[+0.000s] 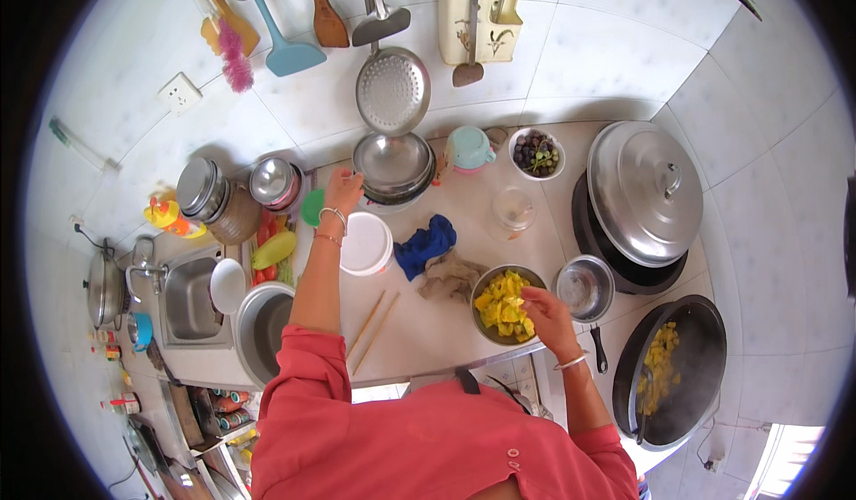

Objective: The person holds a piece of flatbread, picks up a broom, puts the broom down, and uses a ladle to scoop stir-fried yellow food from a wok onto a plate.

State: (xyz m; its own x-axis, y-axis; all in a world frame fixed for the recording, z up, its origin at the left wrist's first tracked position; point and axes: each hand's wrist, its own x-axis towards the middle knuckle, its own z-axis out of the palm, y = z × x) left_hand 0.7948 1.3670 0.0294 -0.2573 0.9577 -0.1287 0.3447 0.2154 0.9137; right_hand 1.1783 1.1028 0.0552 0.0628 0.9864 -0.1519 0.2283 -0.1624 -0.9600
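Note:
My left hand [344, 190] reaches to the left rim of a stack of steel bowls [393, 159] by the back wall. Its fingertips meet the edge of the stack, but whether they grip it is unclear. Over the right side of a metal bowl [478, 326] at the counter's front edge is my right hand [550, 316], its fingers bent against chopped yellow food [505, 303]. Any piece between those fingers is hidden. A small steel pot [585, 289] with a black handle stands just right of that hand. Below my left hand is a white lidded tub [366, 242].
At right, a steaming wok [702, 359] holds yellow cubes [659, 366] and a spatula. Behind it a large lid [645, 192] covers another pan. A blue cloth [426, 244], chopsticks [376, 333] and a bowl of grapes [537, 154] lie around the counter. A deep pot [264, 329] stands near the sink [194, 296].

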